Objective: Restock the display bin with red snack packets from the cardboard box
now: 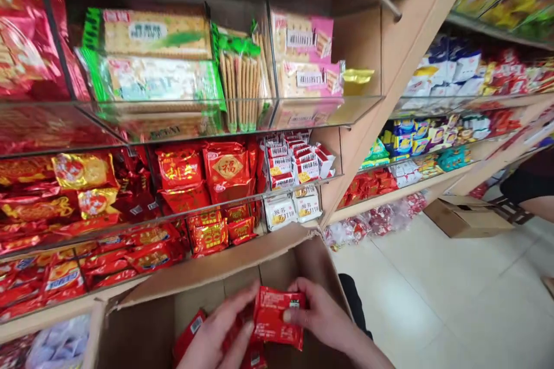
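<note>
Over an open cardboard box, my right hand pinches a small red snack packet by its right side, thumb on the printed face. My left hand is closed at the packet's left edge, its thumb and fingers touching it; more red wrapping shows between those fingers. Below, another red packet with a white label lies in the box, partly hidden by my left hand. A bit of red wrapping also shows beneath the held packet.
Shelves with clear fronts hold red packets, green cracker packs, pink-and-white packs and white biscuit packets. To the right, a shelf post stands before more shelves. A closed carton sits on the tiled floor near a person's arm or leg.
</note>
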Available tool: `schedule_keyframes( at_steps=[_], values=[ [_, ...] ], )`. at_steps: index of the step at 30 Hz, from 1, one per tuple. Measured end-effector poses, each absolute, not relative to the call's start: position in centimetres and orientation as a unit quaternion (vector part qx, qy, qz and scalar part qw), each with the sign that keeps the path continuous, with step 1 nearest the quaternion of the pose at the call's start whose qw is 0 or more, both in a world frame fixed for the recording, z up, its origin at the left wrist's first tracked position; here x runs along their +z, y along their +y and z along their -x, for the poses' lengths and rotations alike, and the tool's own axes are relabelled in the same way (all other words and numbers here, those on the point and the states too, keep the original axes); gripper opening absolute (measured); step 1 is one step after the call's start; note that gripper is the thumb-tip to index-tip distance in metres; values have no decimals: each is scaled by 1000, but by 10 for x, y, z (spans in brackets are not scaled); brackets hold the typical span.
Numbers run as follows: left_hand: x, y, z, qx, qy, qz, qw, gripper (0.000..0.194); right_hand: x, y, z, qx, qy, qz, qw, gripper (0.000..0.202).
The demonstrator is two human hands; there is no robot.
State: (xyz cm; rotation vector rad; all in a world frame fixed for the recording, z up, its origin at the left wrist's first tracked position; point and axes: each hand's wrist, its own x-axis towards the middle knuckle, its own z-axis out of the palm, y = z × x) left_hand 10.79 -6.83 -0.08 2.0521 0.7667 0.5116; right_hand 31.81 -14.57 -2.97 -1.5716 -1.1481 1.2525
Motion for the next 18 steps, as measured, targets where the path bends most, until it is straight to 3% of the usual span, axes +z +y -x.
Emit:
schedule_keyframes(
  at_steps=[3,8,12,15,18],
  values=[
    [16,-69,-125,201,326,-726,572,52,-7,-147,-314,560,-394,541,488,25],
    [22,-71,-140,187,318,-559,743,52,0,-147,-305,504,-399,557,525,25],
    [32,-79,-137,247,347,-540,726,38,11,-155,-300,255,-578,543,553,9],
    [41,-88,-135,304,325,-457,770,39,20,-161,-298,36,-670,481,565,38],
    [44,-91,-138,333,309,-366,813,38,19,-166,-295,-30,-700,472,535,47]
  ],
)
